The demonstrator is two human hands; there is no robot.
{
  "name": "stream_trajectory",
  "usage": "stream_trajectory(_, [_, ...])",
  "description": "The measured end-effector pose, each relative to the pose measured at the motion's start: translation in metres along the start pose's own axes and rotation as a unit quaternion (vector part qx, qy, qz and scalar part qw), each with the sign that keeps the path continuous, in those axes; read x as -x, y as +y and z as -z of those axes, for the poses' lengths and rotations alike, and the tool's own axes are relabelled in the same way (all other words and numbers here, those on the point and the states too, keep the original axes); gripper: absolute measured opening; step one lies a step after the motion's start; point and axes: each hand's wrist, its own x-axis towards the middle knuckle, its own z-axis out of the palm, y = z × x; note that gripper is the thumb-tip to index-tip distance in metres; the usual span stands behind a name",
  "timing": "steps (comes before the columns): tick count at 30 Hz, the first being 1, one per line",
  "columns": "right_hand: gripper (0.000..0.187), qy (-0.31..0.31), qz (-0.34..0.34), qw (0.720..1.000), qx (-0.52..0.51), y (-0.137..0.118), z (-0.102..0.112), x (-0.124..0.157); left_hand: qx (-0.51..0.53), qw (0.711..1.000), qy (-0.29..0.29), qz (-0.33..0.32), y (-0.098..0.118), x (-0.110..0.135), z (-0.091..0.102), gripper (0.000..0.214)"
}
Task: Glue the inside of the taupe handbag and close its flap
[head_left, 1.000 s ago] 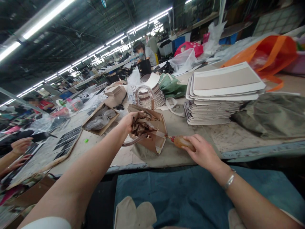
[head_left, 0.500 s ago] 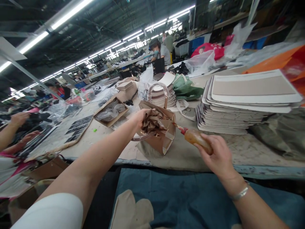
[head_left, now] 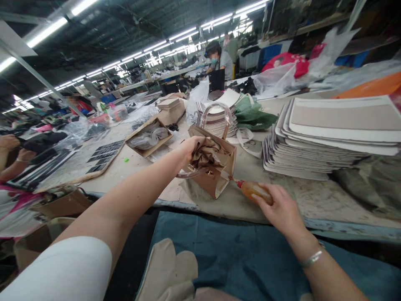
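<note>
The left hand [head_left: 189, 149] reaches forward over the workbench [head_left: 131, 165] and is curled closed around the crumpled brown paper [head_left: 205, 155] that stuffs the mouth of a small tan handbag [head_left: 216, 167]; its fingers are buried in the paper's folds, so how tightly they press cannot be told; the handbag stands on the bench just in front of the person, tipped toward the camera, with one clear-wrapped handle [head_left: 216, 115] arching above it and a second hanging at its near side, just under the left hand; the right hand [head_left: 282, 209] lies low near the bench's front edge, fingers wrapped around an amber squeeze bottle [head_left: 255, 191], gripping its body; the bottle lies nearly flat, and its red nozzle [head_left: 239, 183] points left and meets the lower right corner of the handbag; a silver bracelet [head_left: 311, 258] circles the right wrist; to the right of the handbag, well apart from it, rises a stack of beige and white panels [head_left: 328, 138]; behind the handbag sits a lower pile of curved striped pieces [head_left: 216, 121]; to the left an open cardboard box [head_left: 148, 138] holds plastic-wrapped parts; a co-worker's hands [head_left: 12, 150] show at the far left edge; blue cloth [head_left: 238, 251] covers the lap below the bench.
</note>
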Motion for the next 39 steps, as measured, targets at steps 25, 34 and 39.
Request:
stream_trajectory(25, [0.037,-0.097,-0.219,0.951,-0.193,-0.002,0.001,-0.004,-0.052,0.999,0.01,0.004,0.001,0.005,0.006,0.021])
stream_trajectory(34, [0.043,0.098,-0.367,0.682,-0.624,0.013,0.024,-0.008,-0.221,0.971,0.043,-0.081,0.023,0.054,0.032,0.02])
stream_trajectory(39, [0.041,0.161,-0.329,0.659,-0.657,0.019,0.028,-0.006,-0.682,0.689,0.12,-0.213,0.044,0.086,0.035,0.027])
